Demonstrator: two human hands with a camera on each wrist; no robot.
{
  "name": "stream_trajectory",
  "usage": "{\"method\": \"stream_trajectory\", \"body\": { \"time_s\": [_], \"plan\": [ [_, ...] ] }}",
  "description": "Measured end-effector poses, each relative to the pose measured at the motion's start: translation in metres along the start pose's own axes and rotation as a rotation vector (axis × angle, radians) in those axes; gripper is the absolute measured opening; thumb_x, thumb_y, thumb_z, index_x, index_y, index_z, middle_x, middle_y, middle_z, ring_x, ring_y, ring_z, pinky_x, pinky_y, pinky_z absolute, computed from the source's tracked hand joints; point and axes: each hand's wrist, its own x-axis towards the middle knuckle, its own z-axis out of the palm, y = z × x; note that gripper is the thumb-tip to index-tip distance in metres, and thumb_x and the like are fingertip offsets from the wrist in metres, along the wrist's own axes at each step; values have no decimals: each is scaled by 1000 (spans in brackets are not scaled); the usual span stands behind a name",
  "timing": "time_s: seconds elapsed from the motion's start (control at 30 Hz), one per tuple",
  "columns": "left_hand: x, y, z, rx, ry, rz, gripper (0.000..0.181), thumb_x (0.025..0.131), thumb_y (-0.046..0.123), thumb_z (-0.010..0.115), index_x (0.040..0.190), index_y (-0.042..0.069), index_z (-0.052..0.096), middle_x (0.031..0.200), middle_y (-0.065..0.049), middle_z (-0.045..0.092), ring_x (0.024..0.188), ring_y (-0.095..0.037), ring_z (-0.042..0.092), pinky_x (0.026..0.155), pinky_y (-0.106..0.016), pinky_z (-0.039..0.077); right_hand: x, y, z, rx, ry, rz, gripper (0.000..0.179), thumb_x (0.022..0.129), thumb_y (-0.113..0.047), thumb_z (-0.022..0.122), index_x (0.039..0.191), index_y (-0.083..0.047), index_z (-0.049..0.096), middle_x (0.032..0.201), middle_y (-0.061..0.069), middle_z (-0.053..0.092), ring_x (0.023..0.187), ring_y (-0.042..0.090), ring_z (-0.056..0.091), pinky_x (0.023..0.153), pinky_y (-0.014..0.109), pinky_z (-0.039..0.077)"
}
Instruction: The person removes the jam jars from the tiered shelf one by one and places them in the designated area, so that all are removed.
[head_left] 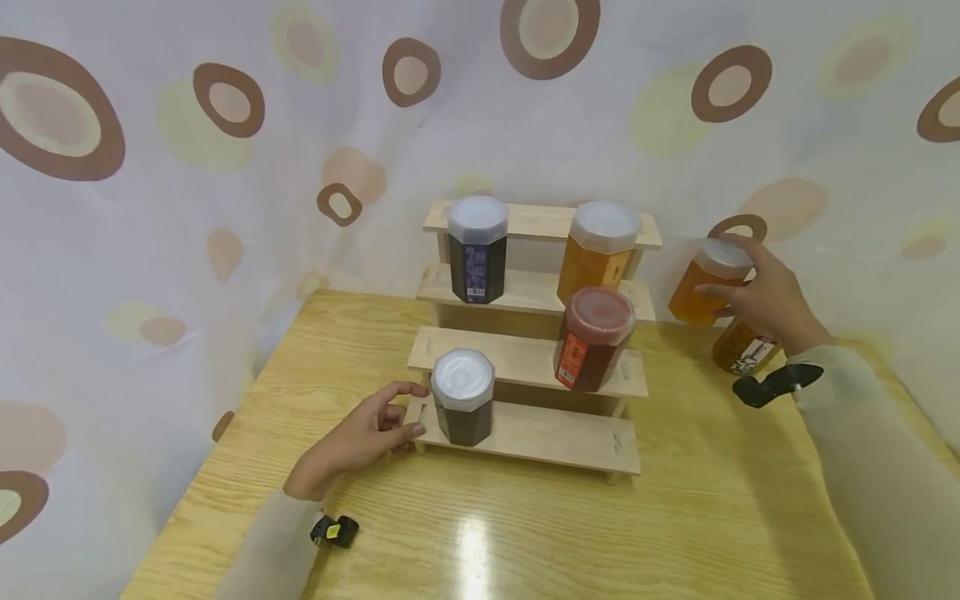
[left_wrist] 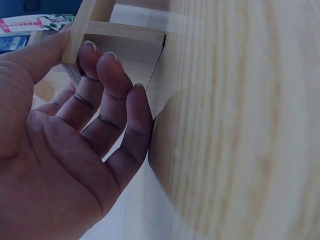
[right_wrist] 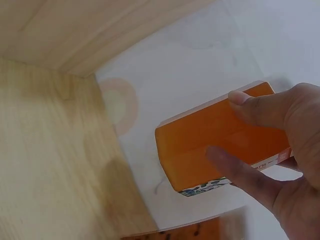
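My right hand [head_left: 776, 296] grips an orange octagonal jar [head_left: 696, 293] with a whitish lid, near the wall and right of the wooden stepped rack [head_left: 525, 432]. In the right wrist view, thumb and fingers spread over the sides of this jar, which appears tilted and off the table. A brown jar [head_left: 731, 348] with a white label stands just below that hand, partly hidden. My left hand [head_left: 363, 435] holds the left end of the rack's lowest step, fingers curled at its edge in the left wrist view. Beside it, a dark jar [head_left: 465, 421] stands on that step.
Higher on the rack are a dark jar with a purple label [head_left: 478, 258], an amber jar [head_left: 592, 262] and a dark red jar [head_left: 588, 350]. The rack stands on a wood-grain table [head_left: 360, 533]. A patterned cloth wall [head_left: 285, 183] rises behind.
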Motion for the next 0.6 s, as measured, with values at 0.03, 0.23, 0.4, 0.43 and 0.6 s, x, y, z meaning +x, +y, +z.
{"method": "stream_trajectory", "body": {
  "time_s": [0.03,0.23,0.4,0.43,0.6],
  "plan": [
    [0,0,0,-2,0,-2,45,104,6,64,144,5,45,70,-6,55,64,-20,54,58,-27,46,-1,2,2,-17,0,3,90,95,-30,79,164,-20,23,153,32,36,114,53,59,66,23,57],
    [0,2,0,-7,-3,-15,45,104,8,64,144,4,45,71,-7,57,66,-18,55,59,-28,47,-6,13,12,-90,-4,0,96,94,-32,80,166,-20,18,152,35,37,125,56,49,91,54,53],
    [0,2,0,2,2,-13,45,104,8,64,144,5,45,71,-8,57,66,-20,56,60,-29,49,-6,16,18,-80,19,-6,97,92,-30,82,166,-21,19,154,35,36,130,58,43,96,69,43],
    [0,2,0,3,1,-9,45,104,7,64,144,4,45,71,-9,58,66,-20,56,60,-29,49,-6,16,19,-78,20,-5,97,93,-30,81,166,-21,19,154,35,36,130,58,42,97,69,43],
    [0,2,1,5,-1,-10,45,104,8,64,144,4,44,73,-13,60,66,-22,57,59,-29,49,-8,20,25,-78,3,-7,96,94,-29,80,166,-19,18,153,36,35,130,55,42,98,68,42]
  ]
}}
